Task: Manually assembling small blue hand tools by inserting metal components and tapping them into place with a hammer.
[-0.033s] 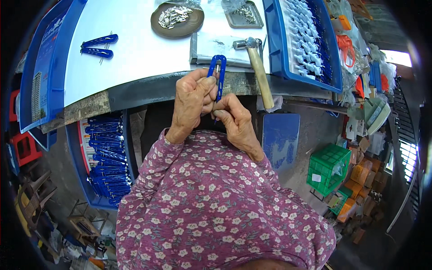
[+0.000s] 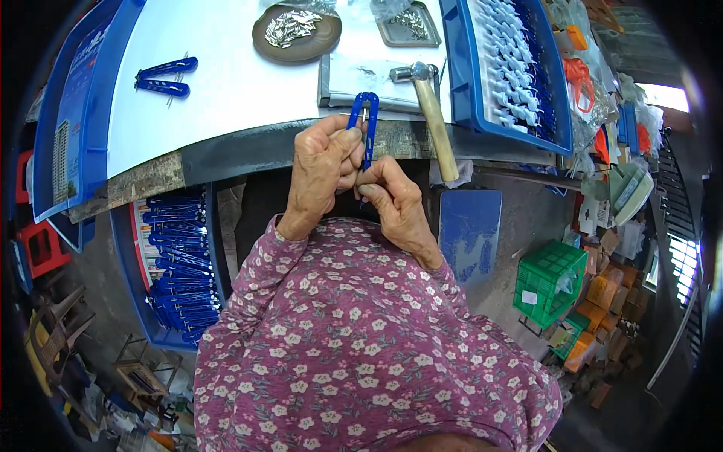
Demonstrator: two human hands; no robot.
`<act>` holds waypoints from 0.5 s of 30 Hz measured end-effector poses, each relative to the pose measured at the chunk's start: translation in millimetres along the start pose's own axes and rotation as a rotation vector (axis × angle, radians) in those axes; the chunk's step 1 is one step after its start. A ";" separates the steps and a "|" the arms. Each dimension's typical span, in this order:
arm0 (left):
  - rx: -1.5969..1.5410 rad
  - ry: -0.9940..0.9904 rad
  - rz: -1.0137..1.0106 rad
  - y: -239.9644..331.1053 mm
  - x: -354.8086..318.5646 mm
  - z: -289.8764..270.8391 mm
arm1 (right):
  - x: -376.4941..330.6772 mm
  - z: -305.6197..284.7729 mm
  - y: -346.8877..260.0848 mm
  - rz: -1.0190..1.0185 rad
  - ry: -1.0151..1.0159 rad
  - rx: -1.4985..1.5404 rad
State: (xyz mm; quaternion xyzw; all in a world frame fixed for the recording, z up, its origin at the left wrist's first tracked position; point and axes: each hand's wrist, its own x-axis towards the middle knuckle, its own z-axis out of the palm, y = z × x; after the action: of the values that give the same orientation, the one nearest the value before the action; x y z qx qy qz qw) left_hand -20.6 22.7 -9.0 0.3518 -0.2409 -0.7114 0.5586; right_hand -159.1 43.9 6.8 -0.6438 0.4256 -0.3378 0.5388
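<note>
In front of the table edge I hold a blue two-armed piece (image 2: 370,139), joined in a curve at its far end, with a thin metal pin across it. My left hand (image 2: 316,166) pinches its left arm between thumb and fingers. My right hand (image 2: 399,203) is closed at the near end, thumb against fingers; the fingers hide what lies between them. Just beyond is a flat metal block (image 2: 343,75), and a hammer (image 2: 434,120) with a wooden handle rests across it, its handle reaching past the table edge.
A brown round dish (image 2: 324,47) and a grey tray (image 2: 392,34) hold small metal pins. Another blue piece (image 2: 167,68) lies on the white tabletop (image 2: 218,98). Blue bins (image 2: 482,113) stand right and left; a lower bin (image 2: 124,256) holds several blue pieces. A green crate (image 2: 553,279) stands right.
</note>
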 end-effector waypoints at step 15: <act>0.027 -0.067 0.014 6.7 -3.8 -3.2 | -7.7 9.4 4.3 -0.050 0.048 0.027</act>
State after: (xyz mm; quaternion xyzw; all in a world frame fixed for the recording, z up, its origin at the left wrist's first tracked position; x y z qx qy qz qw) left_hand -13.4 24.8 -5.3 0.3337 -0.2715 -0.7155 0.5505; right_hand -154.6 54.5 0.9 -0.6387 0.4176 -0.3723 0.5283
